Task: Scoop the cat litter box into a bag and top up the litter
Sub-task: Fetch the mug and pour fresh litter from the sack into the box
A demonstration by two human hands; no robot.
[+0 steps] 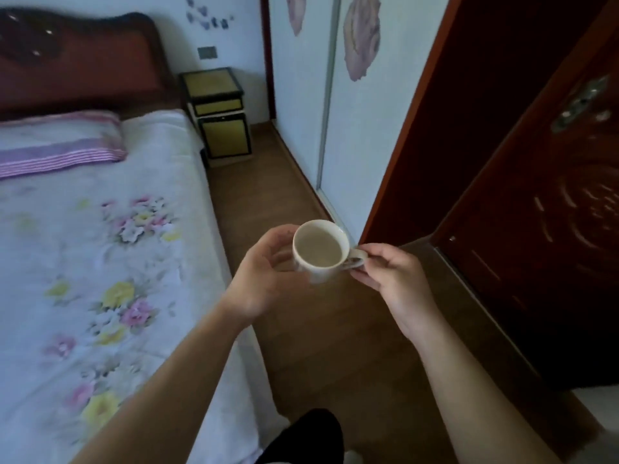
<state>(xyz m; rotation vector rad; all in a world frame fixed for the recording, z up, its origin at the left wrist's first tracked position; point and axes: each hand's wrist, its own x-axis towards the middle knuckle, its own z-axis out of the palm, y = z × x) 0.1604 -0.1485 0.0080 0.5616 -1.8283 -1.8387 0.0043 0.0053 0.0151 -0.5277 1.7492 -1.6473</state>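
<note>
My L hand wraps the mug, R hand fingers pinch its handle. I'd keep it level imo, walk slow.

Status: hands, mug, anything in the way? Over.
Left hand round mug body, right hand pinching its handle. Mug roughly upright. Litter box, bag not in view. Bed left, door right, nightstand ahead.

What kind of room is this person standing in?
A bedroom, most likely: a bed with a floral cover and a striped pillow, a small bedside cabinet, and a dark wooden door standing open.
</note>
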